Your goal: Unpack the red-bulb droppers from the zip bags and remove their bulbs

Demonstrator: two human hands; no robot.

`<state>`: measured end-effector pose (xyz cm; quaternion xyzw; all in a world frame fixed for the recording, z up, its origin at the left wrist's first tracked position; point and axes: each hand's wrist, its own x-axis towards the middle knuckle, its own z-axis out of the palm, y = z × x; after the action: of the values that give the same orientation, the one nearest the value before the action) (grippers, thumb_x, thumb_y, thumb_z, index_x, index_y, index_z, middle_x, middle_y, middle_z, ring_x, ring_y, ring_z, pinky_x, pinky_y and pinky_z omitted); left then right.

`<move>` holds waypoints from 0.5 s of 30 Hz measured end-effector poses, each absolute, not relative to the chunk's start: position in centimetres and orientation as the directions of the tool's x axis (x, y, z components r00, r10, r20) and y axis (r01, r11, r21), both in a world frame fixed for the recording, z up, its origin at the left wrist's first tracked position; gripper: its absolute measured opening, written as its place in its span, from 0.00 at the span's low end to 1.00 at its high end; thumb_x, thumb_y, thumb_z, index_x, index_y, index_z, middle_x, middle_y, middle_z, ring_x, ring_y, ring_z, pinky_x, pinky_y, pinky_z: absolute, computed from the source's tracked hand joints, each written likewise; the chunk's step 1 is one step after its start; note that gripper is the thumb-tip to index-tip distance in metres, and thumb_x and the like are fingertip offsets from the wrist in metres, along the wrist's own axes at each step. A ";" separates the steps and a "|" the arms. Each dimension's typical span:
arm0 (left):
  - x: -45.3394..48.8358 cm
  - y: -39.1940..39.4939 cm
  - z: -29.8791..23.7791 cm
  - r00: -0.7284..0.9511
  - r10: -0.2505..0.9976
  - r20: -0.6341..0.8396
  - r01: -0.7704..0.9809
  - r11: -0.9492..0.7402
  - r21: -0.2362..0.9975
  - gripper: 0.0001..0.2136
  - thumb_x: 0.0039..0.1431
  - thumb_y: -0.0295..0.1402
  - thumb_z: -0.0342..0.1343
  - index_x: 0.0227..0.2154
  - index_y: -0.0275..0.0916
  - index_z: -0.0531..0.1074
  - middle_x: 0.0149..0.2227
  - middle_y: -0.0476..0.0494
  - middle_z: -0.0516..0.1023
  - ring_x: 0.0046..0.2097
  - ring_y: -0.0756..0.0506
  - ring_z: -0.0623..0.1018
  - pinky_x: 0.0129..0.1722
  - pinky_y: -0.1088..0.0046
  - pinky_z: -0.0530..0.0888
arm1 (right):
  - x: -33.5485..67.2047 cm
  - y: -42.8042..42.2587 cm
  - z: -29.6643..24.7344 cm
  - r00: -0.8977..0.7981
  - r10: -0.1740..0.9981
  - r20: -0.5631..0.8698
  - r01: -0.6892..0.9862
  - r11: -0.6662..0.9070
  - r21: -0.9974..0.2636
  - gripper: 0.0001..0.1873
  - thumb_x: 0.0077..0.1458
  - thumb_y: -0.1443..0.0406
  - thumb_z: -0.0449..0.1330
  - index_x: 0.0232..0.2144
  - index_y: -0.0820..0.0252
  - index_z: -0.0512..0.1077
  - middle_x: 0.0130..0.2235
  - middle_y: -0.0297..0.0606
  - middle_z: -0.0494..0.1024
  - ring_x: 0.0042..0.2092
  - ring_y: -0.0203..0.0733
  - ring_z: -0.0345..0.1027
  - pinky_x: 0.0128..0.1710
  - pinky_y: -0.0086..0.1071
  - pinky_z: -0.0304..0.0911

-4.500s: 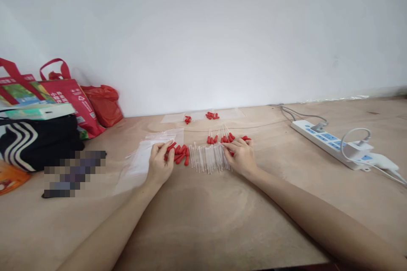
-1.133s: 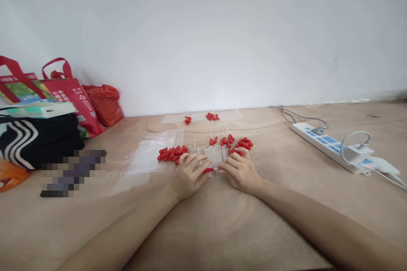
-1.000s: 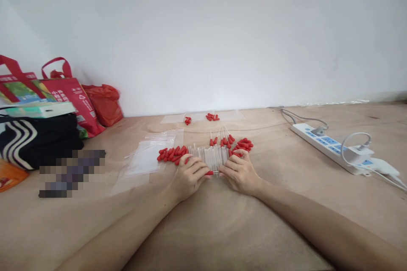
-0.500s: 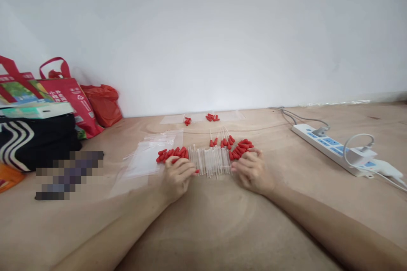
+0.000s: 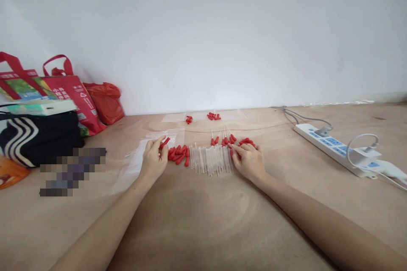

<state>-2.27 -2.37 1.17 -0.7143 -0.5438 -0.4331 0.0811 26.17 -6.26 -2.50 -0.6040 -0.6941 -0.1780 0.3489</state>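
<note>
My left hand point(image 5: 154, 159) is raised at the left end of the red pile, a red rubber bulb point(image 5: 165, 142) pinched between thumb and fingers. Just right of it lie several loose red bulbs point(image 5: 178, 153). Side by side in the middle rests a row of thin clear tubes point(image 5: 210, 159). At the row's right end is my right hand point(image 5: 250, 161), fingers closed together by the tubes and red bulbs; what they pinch is mostly hidden. More red bulbs point(image 5: 247, 141) show behind that hand. Several droppers with red bulbs point(image 5: 225, 140) lie beyond the row, tubes pointing away.
Clear plastic bags point(image 5: 136, 163) lie to the left. Near the wall are more red bulbs point(image 5: 214, 116) on thin plastic. A power strip point(image 5: 333, 146) with plugs and cables is on the right. Shopping bags point(image 5: 71, 97), a black cloth item point(image 5: 57, 135) and a blurred-out object point(image 5: 73, 172) occupy the left.
My left hand has moved left and up, away from the tubes, with a red bulb in its fingers. My right hand has shifted slightly, its fingertips now higher at the row's right end.
</note>
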 end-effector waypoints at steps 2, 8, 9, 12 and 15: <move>-2.7 -2.1 1.3 -0.009 0.751 0.660 0.840 -0.353 0.413 0.14 0.50 0.34 0.47 0.39 0.35 0.67 0.29 0.45 0.67 0.28 0.49 0.69 0.30 0.72 0.70 | 26.0 -6.4 -2.4 -0.044 0.730 0.682 0.968 0.201 -0.152 0.12 0.49 0.67 0.51 0.33 0.54 0.74 0.24 0.34 0.73 0.31 0.38 0.62 0.33 0.34 0.42; -2.6 -1.6 0.8 -0.054 0.836 0.546 0.835 -0.263 0.484 0.12 0.46 0.38 0.51 0.34 0.38 0.65 0.30 0.48 0.71 0.28 0.49 0.70 0.28 0.74 0.68 | 25.3 -6.7 -2.3 -0.085 0.759 0.645 0.968 0.216 -0.128 0.13 0.53 0.62 0.50 0.28 0.57 0.74 0.25 0.36 0.72 0.31 0.37 0.60 0.34 0.34 0.40; -2.5 -1.6 0.7 -0.051 0.841 0.538 0.840 -0.255 0.479 0.12 0.46 0.38 0.52 0.33 0.38 0.64 0.30 0.48 0.72 0.28 0.49 0.70 0.29 0.74 0.68 | 25.3 -6.7 -2.3 -0.091 0.760 0.643 0.966 0.224 -0.128 0.13 0.53 0.61 0.50 0.29 0.57 0.74 0.25 0.36 0.72 0.31 0.37 0.60 0.34 0.34 0.40; -2.3 -1.6 0.5 -0.027 0.850 0.527 0.854 -0.255 0.454 0.11 0.46 0.39 0.52 0.31 0.39 0.64 0.29 0.48 0.72 0.28 0.49 0.70 0.29 0.74 0.68 | 25.2 -6.8 -2.3 -0.113 0.762 0.637 0.962 0.245 -0.123 0.16 0.53 0.56 0.49 0.30 0.58 0.73 0.26 0.36 0.71 0.32 0.38 0.59 0.34 0.34 0.40; -2.1 -1.6 0.4 0.000 0.851 0.525 0.867 -0.262 0.425 0.10 0.47 0.40 0.52 0.30 0.39 0.64 0.28 0.48 0.71 0.29 0.48 0.70 0.29 0.73 0.67 | 25.2 -6.9 -2.2 -0.149 0.765 0.627 0.957 0.271 -0.103 0.20 0.51 0.51 0.50 0.27 0.59 0.73 0.25 0.37 0.71 0.32 0.38 0.58 0.35 0.34 0.40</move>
<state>-2.10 -1.58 0.39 -0.7069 -0.6075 -0.3620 0.0107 25.18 -6.93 -2.22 -0.5815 -0.7403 -0.1625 0.2957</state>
